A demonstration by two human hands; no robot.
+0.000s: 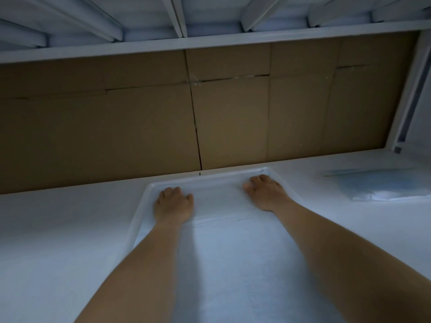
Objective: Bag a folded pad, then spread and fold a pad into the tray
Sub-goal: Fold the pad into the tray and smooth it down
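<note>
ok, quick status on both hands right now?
Left hand: fingers curled at the far edge of the pad in the tray; grip cannot be told.
Right hand: same, at the far right corner.

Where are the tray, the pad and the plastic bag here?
tray [210, 177], head view, far rim.
pad [228, 241], head view, middle of the sheet.
plastic bag [382, 185], head view, its centre.
</note>
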